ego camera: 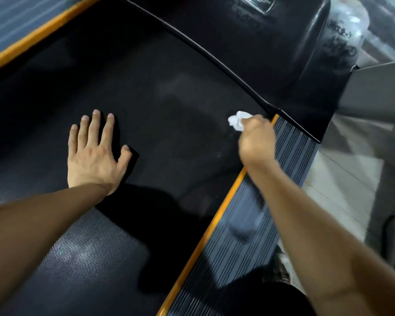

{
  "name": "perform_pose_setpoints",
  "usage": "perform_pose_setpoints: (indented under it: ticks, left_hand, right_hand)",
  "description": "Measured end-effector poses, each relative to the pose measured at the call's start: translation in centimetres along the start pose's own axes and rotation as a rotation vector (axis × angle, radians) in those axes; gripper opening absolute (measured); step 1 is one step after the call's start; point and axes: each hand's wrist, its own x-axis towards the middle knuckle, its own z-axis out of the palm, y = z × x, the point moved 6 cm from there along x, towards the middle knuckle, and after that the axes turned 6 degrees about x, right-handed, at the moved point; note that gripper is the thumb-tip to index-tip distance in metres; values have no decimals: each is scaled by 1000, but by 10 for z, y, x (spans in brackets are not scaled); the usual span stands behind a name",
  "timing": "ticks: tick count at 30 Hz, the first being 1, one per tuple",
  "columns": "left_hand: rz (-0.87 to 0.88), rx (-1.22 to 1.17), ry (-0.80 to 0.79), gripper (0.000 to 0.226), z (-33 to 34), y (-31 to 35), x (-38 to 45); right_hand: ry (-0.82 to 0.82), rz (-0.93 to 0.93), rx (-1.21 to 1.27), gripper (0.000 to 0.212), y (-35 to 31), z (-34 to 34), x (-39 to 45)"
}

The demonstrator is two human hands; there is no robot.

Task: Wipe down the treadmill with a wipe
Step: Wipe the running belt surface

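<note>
A: Black belt of the treadmill, long axis running up-left to down-right. Wipe?

B: Crumpled white, gripped in the right hand, at the belt's right edge beside the orange strip.

A: Left hand?

B: Flat on the belt, fingers straight, holding nothing. Unwiped belt lies leftward; right hand does it.

No legible text from my view. The motor cover carries an embossed emblem at the top edge and smudged markings near its right side; I cannot read either.
</note>
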Motion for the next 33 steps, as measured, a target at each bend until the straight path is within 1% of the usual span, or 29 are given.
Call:
perform_pose_setpoints:
  ticks: [2,3,5,6,7,8,9,10,11,12,13,16,18,20,21,22,24,25,28,29,31,33]
  left_hand:
    - [-5,-4,-7,76,-1,1,-1]
    - [-7,-3,-11,76,0,1,-1]
    - [-7,-5,-21,77,-1,1,-2]
    - [-6,-7,-23,77,-1,1,-2]
    - [-5,-8,-24,76,-2,1,-1]
    - [-7,-7,-24,76,-2,1,-1]
    - [-8,-4,-22,76,-2,1,-1]
    - [-4,-3,-20,76,-2,0,-2]
    - [-1,-3,-19,76,-1,0,-2]
    - [-1,-3,-21,75,0,-1,-2]
    - [-2,-3,-25,75,0,-1,-2]
    - [1,5,-37,76,0,1,-1]
    - [10,22,-47,76,0,1,-2]
    - [26,16,-73,78,-2,0,-2]
    - [43,1,-92,79,-4,-1,-1]
    - [74,-17,-115,80,-7,-3,0]
    - [144,-23,-144,78,-12,-16,-6]
    - [144,-9,-142,77,-14,-31,-14]
    - [14,24,-118,73,-23,-96,-42]
    - [-1,49,-124,72,-24,-115,-49]
    - [-16,67,-135,71,-26,-142,-55]
    - [-49,60,-133,71,-26,-155,-53]
  right_hand:
    - [-63,-27,70,27,-44,16,-39]
    - [-84,-95,123,26,-70,23,-62]
    - [-126,-344,234,23,-115,36,-113]
    - [-132,-469,214,23,-123,38,-126]
    - [-136,-528,169,22,-118,36,-118]
    - [-140,-482,108,22,-101,32,-102]
    - [-97,-375,78,23,-77,25,-80]
    - [-17,-241,55,24,-50,14,-56]
    - [18,-108,18,25,-23,7,-40]
    - [26,-54,-42,25,-10,5,-33]
    - [8,-44,-51,25,-13,5,-35]
    - [-47,-67,32,20,-51,18,-77]
    - [-20,-160,79,7,-86,24,-114]
    - [-34,-299,181,8,-113,30,-148]
    - [-68,-328,204,8,-119,32,-158]
    - [-69,-351,214,13,-120,35,-159]
    - [-44,-359,243,33,-116,32,-150]
    - [-30,-358,260,37,-113,30,-146]
    - [-14,-348,323,28,-116,24,-131]
    - [-1,-357,339,29,-122,22,-128]
    - [10,-390,367,29,-142,21,-119]
    - [-7,-433,383,29,-169,26,-103]
